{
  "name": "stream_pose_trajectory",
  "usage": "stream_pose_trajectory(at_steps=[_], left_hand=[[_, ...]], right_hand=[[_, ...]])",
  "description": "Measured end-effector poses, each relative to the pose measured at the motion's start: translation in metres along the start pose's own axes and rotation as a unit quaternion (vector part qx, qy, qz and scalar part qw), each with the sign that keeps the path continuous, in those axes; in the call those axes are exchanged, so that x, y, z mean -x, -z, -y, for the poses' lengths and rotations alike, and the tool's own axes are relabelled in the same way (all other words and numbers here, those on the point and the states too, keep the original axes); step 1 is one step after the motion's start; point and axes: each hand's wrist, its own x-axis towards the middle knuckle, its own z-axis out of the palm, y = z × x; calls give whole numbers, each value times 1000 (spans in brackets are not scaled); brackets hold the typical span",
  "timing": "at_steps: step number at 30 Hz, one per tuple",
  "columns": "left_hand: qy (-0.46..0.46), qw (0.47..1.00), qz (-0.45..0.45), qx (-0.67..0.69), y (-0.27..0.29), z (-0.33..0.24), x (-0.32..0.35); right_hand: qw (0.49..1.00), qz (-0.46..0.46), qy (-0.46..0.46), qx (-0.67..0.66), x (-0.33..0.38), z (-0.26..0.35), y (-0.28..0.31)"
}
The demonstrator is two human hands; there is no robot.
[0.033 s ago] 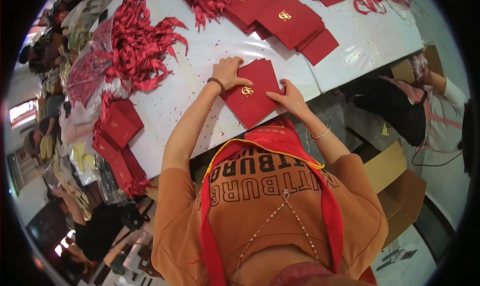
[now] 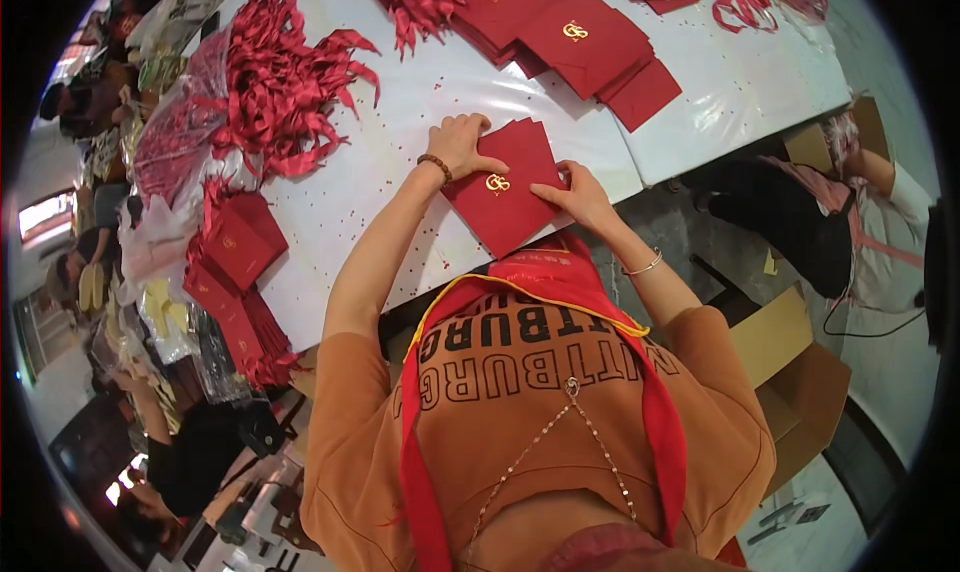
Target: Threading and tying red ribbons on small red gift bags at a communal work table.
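Head view: left hand point(image 2: 460, 149) and right hand point(image 2: 585, 197) pinch opposite sides of the red stack point(image 2: 500, 213), lying at the near edge of the table point(image 2: 410, 102); ribbons point(image 2: 275, 97) heap up on the table's left. Light, even pressure's probably the way to go, saves the corners.

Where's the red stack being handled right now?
In the head view, the red stack lies near the table's near edge, just right of centre, between the left hand and right hand.

Open cardboard box point(image 2: 822, 387) right; thin black cable point(image 2: 872, 334) near; yellowish pair point(image 2: 92, 287) far left, perhaps slippers.
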Motion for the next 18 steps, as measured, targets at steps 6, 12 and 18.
stream_pose_trajectory(at_steps=[6, 12, 18], left_hand=[[-24, 999, -40, -6, -6, -2, 30], [4, 959, 90, 269, 18, 20, 71], [87, 773, -47, 626, 22, 101, 139]], right_hand=[[995, -15, 71, 64, -9, 5, -30], [984, 133, 36, -116, -17, 51, -50], [928, 211, 37, -305, -20, 74, -97]])
